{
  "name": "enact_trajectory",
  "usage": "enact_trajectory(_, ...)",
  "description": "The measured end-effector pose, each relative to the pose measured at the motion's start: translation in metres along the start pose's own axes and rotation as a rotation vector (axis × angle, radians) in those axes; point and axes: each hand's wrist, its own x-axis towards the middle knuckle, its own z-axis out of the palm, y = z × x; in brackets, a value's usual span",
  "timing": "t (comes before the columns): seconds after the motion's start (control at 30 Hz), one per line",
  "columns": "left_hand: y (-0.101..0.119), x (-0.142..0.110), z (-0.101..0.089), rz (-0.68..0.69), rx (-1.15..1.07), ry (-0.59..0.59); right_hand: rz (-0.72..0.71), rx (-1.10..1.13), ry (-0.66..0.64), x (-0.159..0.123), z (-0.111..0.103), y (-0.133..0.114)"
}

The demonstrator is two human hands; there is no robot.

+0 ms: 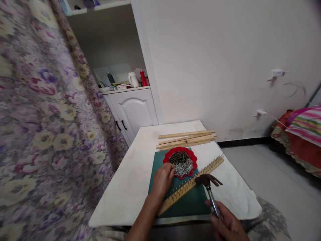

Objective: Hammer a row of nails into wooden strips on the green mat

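The right hand [227, 221] is clamped around the shiny metal handle of a claw hammer [211, 195], close to the near edge of the desk [125, 187]. The hammer's dark head is raised toward the middle of the desk, its striking end in line with a nail-studded wooden strip [185, 188] and its claw pointing right; whether the head touches the strip or only overlaps it in this view, I cannot tell. The left hand [163, 177] is at the left edge of a scalloped red dish [195, 160], its fingers curled in; I cannot tell whether they are pressed together or pinch a nail.

The dish holds a heap of loose nails [182, 162], darker at the back and silvery in front. Just in front of it, the studded strip lies slantwise, its near end by the left forearm and its far end up to the right, nails standing along it and densest toward that far end. Under the dish and much of the strip is a green mat [190, 207].

Farther back on the desk, several wooden strips [187, 140] lie side by side. Beyond are a white cabinet [136, 107] and, to the left, a floral curtain [60, 134].
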Motion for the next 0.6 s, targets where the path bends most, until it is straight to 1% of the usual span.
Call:
enact_trajectory(0.07, 0.007, -0.019, -0.004, -0.003, -0.175, 0.067, -0.081, -0.035, 0.046, 0.004, 0.006, -0.010)
enact_trajectory(0.1, 0.012, -0.029, -0.005, -0.013, -0.253, 0.071, -0.110, -0.049, 0.091, 0.006, 0.010, -0.015)
enact_trajectory(0.17, 0.025, -0.051, -0.004, -0.048, -0.365, 0.041, -0.201, -0.046, 0.184, 0.011, 0.016, -0.023)
enact_trajectory(0.2, 0.031, -0.061, -0.002, -0.059, -0.405, 0.014, -0.234, -0.038, 0.194, 0.013, 0.019, -0.026)
enact_trajectory(0.3, 0.047, -0.083, 0.005, -0.039, -0.465, -0.042, -0.200, -0.049, 0.126, 0.014, 0.023, -0.029)
enact_trajectory(0.4, 0.055, -0.093, 0.010, -0.004, -0.474, -0.059, -0.163, -0.024, 0.094, 0.012, 0.023, -0.024)
enact_trajectory(0.5, 0.058, -0.097, 0.015, 0.016, -0.506, -0.024, -0.127, 0.006, 0.067, 0.008, 0.021, -0.020)
enact_trajectory(0.6, 0.061, -0.101, 0.021, -0.021, -0.643, 0.015, -0.111, 0.052, 0.034, 0.006, 0.021, -0.022)
